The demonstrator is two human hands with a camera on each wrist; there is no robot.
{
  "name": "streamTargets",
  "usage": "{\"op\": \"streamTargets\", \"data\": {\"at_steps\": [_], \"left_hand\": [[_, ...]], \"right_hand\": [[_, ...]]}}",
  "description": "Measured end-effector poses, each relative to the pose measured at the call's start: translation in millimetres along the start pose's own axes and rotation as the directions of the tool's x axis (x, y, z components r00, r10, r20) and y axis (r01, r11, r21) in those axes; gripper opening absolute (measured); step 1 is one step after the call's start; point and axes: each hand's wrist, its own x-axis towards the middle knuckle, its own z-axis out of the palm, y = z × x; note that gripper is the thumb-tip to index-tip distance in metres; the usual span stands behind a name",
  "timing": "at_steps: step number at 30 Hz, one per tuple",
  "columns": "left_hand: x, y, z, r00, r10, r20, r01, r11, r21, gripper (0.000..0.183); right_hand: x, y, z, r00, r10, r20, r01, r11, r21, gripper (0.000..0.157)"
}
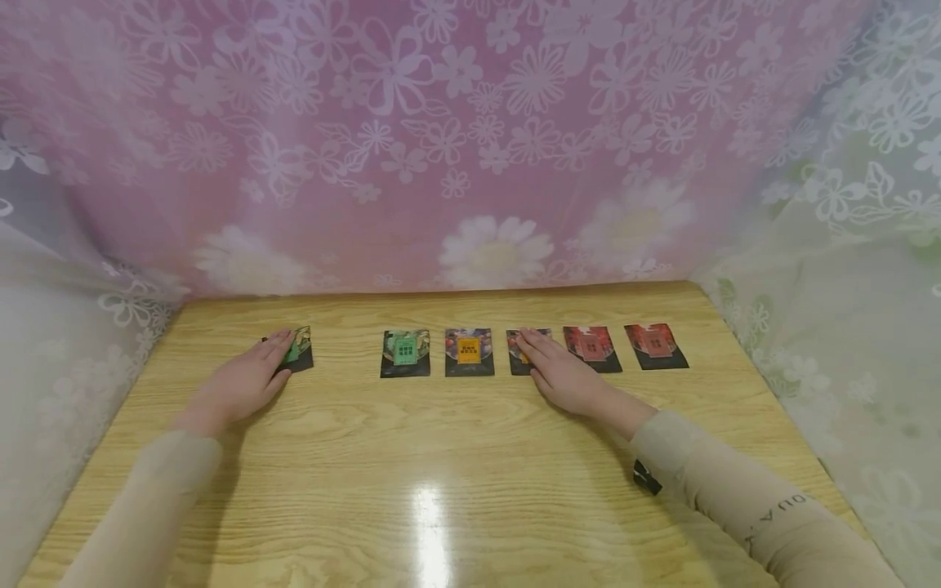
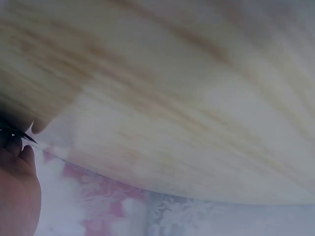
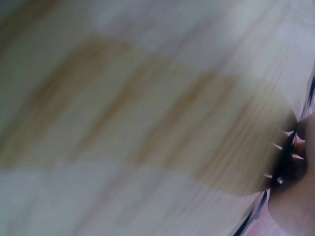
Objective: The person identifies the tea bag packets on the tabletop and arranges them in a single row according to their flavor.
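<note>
My left hand [image 1: 246, 384] rests over a green-and-black packet [image 1: 300, 349] at the left, its fingers laid across the top and the thumb at the lower edge. The hand covers much of this packet, and a dark corner shows past the fingers in the left wrist view. Over an orange-labelled packet [image 1: 542, 334], my right hand [image 1: 569, 382] lies with fingers extended, hiding most of its front. Beside it are another orange-labelled packet [image 1: 470, 353] on the left and a red packet [image 1: 592, 349] on the right.
Further along the row lie a second green packet [image 1: 405, 354] and another red packet [image 1: 657, 346]. Partly beneath the right forearm is a small black item [image 1: 647, 478]. Flowered curtains [image 1: 500, 163] border the wooden table [image 1: 353, 490] at the back and sides.
</note>
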Motion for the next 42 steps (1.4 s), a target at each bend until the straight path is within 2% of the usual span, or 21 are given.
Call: {"op": "streamTargets", "data": {"at_steps": [9, 21, 29, 42], "left_hand": [[10.3, 20.3, -4.1, 0.998, 0.069, -0.009, -0.069, 0.997, 0.031, 0.068], [15.3, 37.9, -3.1, 0.991, 0.129, -0.036, -0.127, 0.990, 0.061, 0.066], [23.7, 49.1, 0.8, 0.988, 0.150, -0.034, -0.148, 0.987, 0.060, 0.068], [27.3, 64.0, 1.6, 0.982, 0.181, -0.048, -0.177, 0.982, 0.071, 0.067]], "right_hand": [[1.3, -0.9, -0.2, 1.000, 0.009, -0.002, -0.009, 1.000, 0.008, 0.059], [0.7, 0.1, 0.2, 1.000, 0.006, -0.003, -0.006, 1.000, 0.009, 0.059], [0.8, -0.2, 1.6, 1.000, 0.012, -0.003, -0.012, 1.000, 0.016, 0.059], [0.4, 0.1, 0.1, 1.000, 0.012, -0.004, -0.012, 1.000, 0.013, 0.059]]}}
